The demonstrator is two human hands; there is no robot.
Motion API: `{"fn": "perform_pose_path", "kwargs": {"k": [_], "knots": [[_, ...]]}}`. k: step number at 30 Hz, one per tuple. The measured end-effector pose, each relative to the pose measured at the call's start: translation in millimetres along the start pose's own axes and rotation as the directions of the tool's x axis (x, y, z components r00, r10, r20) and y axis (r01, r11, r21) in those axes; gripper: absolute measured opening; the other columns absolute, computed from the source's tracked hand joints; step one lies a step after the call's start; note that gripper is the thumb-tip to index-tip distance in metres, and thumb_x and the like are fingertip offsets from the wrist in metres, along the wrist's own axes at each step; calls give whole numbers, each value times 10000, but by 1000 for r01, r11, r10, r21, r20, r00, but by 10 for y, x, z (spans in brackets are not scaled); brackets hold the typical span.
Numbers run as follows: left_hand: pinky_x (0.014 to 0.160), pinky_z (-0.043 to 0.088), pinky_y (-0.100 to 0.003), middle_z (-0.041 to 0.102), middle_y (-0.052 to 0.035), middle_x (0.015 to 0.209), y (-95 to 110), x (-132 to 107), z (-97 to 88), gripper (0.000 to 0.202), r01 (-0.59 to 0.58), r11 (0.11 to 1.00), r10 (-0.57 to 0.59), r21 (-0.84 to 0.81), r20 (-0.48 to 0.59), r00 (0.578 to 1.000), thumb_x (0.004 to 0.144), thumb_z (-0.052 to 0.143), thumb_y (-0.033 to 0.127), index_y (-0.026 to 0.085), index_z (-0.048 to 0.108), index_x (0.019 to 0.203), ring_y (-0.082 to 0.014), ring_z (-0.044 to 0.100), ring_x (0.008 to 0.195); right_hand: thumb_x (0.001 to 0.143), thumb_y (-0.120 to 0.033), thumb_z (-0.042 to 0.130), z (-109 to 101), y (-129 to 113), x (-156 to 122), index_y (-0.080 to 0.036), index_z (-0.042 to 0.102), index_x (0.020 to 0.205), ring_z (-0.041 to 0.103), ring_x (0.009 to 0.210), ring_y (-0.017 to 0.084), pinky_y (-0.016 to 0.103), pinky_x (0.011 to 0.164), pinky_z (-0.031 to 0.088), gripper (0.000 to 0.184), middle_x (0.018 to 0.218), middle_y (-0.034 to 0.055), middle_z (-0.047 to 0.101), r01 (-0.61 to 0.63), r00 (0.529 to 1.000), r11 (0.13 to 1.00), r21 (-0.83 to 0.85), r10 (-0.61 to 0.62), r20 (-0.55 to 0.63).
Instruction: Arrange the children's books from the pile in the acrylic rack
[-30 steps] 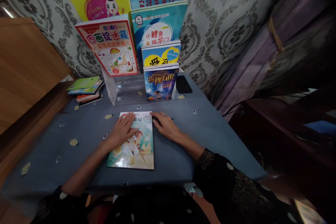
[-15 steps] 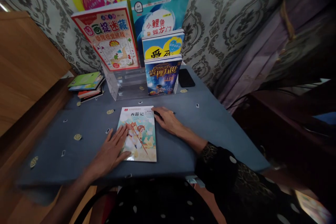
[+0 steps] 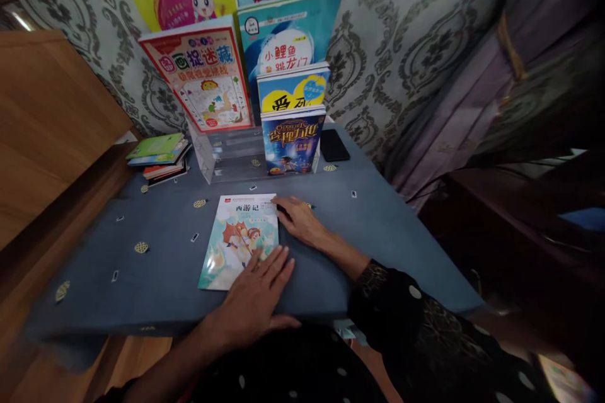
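A paperback book [image 3: 236,233] with an illustrated cover lies closed on the blue tablecloth, slightly tilted. My left hand [image 3: 258,296] is spread flat across the book's lower right corner, hiding that part of the cover. Its thumb points right, off the book. At the upper right edge rests my right hand [image 3: 302,220], its fingertips touching the cover near the corner and its thumb lying beside the edge. Its fingers are slightly bent and apart, with no grip visible.
Behind the book, a clear acrylic stand [image 3: 236,154] holds several upright books. A black phone [image 3: 334,145] lies right of it. Several books form a small stack [image 3: 161,154] at the left. A wooden cabinet [image 3: 51,132] borders the table's left side.
My left hand has moved right, from the book's left side to its lower right corner. The book's lower end has swung left. My right hand stays near the upper right corner.
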State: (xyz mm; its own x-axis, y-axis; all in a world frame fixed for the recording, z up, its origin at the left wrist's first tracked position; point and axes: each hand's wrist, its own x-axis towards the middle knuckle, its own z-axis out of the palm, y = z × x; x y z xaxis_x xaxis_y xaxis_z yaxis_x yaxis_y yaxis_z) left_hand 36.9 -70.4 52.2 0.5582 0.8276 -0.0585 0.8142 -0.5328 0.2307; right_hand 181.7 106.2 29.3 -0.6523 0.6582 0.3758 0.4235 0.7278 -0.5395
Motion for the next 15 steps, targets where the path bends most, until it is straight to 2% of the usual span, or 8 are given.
{"fn": "perform_pose_path", "kwargs": {"k": [3,5,7,8,9,11,13,15], "knots": [[1216,99,-519,193,-142,1614,55,95,-45,878,-65,995,67,-80,16,998,916,375,694,209,43,1568,-278,138,1499,914,-138,494,3,-10,-15,-168,586,1263,608,1095,251,432,965,481,362,1164,130,680,4,1000,1000,-4,-4,-4],[1214,138,-511,190,-127,1619,-32,95,-70,821,-71,991,70,-111,-5,998,945,377,645,235,36,1570,-266,154,1497,901,-126,492,8,-13,-29,-153,597,1249,608,1107,257,445,977,482,364,1168,141,679,13,1000,1000,-15,-14,-7],[1208,156,-530,168,-122,1628,-231,70,-61,737,5,994,-15,-110,-93,996,977,377,579,261,71,1568,-269,136,1500,892,-130,493,18,-13,-47,-139,610,1233,603,1137,265,452,986,487,361,1227,159,656,22,1000,999,-26,-22,-6],[1200,157,-554,159,-125,1631,-364,56,-42,691,85,991,-103,-108,-176,979,991,374,544,270,102,1564,-281,118,1502,894,-139,490,27,-14,-59,-145,614,1234,596,1158,267,459,1002,481,362,1264,161,639,22,1000,999,-29,-23,-8],[1189,155,-584,157,-135,1630,-509,44,-18,647,176,977,-201,-118,-262,944,1000,368,514,272,144,1557,-297,101,1502,898,-148,486,40,-19,-72,-155,611,1248,583,1190,270,468,1021,471,372,1296,157,623,16,1000,1000,-26,-16,-7],[1149,160,-655,178,-177,1619,-794,26,40,609,353,916,-400,-188,-397,826,1001,357,504,237,229,1533,-345,82,1497,905,-173,479,81,-44,-108,-162,600,1275,542,1265,276,482,1063,442,390,1356,162,585,-25,999,1000,-14,25,-24],[1128,181,-677,174,-213,1611,-1016,9,90,641,444,843,-536,-303,-412,737,980,362,540,189,275,1509,-381,87,1489,932,-219,453,145,-97,-153,-138,550,1344,458,1356,286,488,1110,397,431,1455,189,488,-88,995,996,13,88,-48],[1139,196,-652,180,-224,1606,-1145,-8,112,692,472,767,-627,-436,-348,697,952,384,575,161,282,1496,-381,115,1485,938,-257,461,225,-176,-199,-153,507,1394,387,1408,290,490,1141,361,470,1522,182,403,-127,990,990,53,130,-56]]}}
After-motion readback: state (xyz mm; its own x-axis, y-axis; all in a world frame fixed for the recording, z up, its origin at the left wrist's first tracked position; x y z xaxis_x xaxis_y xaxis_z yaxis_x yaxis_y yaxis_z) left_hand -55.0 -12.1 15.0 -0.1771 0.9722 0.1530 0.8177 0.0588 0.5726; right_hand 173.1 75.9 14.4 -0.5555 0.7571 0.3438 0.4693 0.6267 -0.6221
